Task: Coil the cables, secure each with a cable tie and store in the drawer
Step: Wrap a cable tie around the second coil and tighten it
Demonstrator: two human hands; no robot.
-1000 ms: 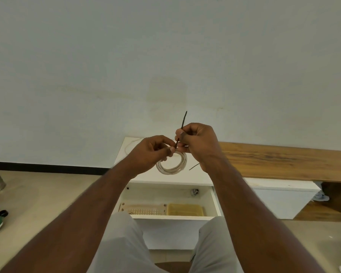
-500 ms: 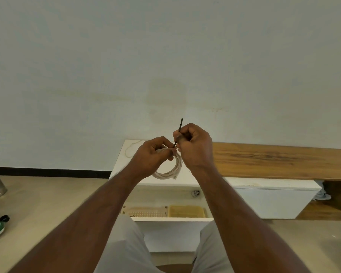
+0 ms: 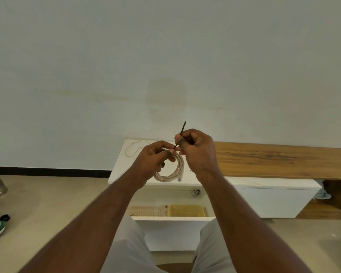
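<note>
The step in hand looks like securing: the coil (image 3: 172,170) of pale cable is already wound and is held up above the white tabletop (image 3: 118,170), in front of the person. The left hand (image 3: 156,156) grips the top of the coil, fingers curled round the loops. The right hand (image 3: 197,148) pinches a dark cable tie (image 3: 182,131) between thumb and fingers, its free end sticking up and away. Whether the tie is already threaded through its head is hidden behind the fingers.

The next move, I judge, calls for pulling the tie's tail so the loop cinches on the coil while the left hand keeps the turns bunched; a loose grip could let them spring apart.

A second, uncoiled cable (image 3: 133,149) lies on the tabletop's far left, so more coiling remains.

Below, the drawer (image 3: 173,218) stands open. It holds a pale slotted tray (image 3: 146,211) on the left and a yellow basket (image 3: 186,210) beside it on the right; what lies inside them is unclear. No coil shows in the drawer yet.
</note>
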